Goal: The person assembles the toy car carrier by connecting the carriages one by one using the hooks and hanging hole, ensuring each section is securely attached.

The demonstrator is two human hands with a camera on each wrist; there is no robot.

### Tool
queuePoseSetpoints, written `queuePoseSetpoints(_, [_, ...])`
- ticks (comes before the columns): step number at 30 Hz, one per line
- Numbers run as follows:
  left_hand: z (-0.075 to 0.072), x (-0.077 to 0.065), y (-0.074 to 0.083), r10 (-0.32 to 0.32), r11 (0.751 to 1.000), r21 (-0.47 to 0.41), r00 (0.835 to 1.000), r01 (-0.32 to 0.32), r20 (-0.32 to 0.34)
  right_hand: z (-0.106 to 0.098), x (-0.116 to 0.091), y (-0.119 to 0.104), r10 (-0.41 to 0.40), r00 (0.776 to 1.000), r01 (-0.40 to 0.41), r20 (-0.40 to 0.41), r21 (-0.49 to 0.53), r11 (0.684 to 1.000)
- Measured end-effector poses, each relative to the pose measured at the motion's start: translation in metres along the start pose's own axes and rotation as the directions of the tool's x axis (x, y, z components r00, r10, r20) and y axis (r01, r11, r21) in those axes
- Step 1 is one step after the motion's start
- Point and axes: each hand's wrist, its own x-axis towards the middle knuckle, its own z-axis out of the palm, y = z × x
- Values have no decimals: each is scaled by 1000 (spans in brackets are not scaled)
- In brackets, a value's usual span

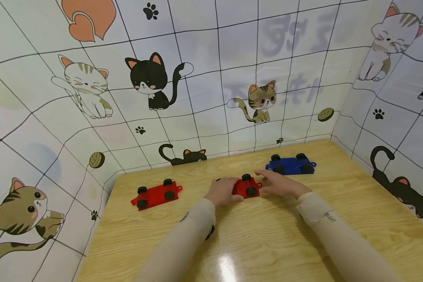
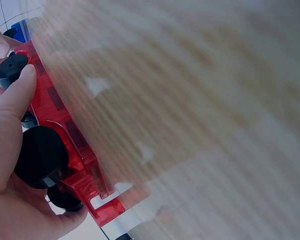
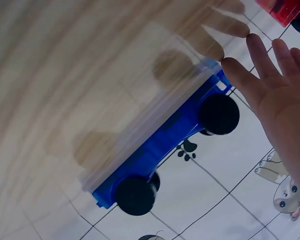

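Three toy car chassis lie wheels-up on the wooden table. My left hand [image 1: 225, 190] grips the middle red chassis [image 1: 240, 188] across its left part, covering that end and its wheels in the head view. Close up in the left wrist view, thumb and fingers lie around the black wheels [image 2: 42, 157]. My right hand [image 1: 280, 183] is at the right end of this same chassis, its fingers spread and fairly straight. In the right wrist view its fingertips meet the tabletop near one end of the blue chassis [image 3: 165, 137], with nothing held.
Another red chassis [image 1: 156, 195] lies at the left of the table [image 1: 253, 243]. The blue one is at the back right, near the wall. A wall covering [image 1: 204, 78] with cat drawings and grid lines encloses the table at the back and both sides.
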Motion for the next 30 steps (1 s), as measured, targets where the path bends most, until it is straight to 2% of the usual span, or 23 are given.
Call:
queuePoseSetpoints(8, [-4, -3, -2, -11, 1000, -6, 1000, 11, 1, -14, -11, 7, -1, 995, -2, -99, -33, 999])
queuePoseSetpoints(15, [-4, -3, 0, -2, 1000, -19, 1000, 2, 0, -29, -20, 16, -19, 974, 6, -226, -60, 998])
queuePoseSetpoints(30, [-2, -3, -1, -10, 1000, 3, 1000, 10, -4, -48, -35, 48, 49, 965, -66, -257, -58, 996])
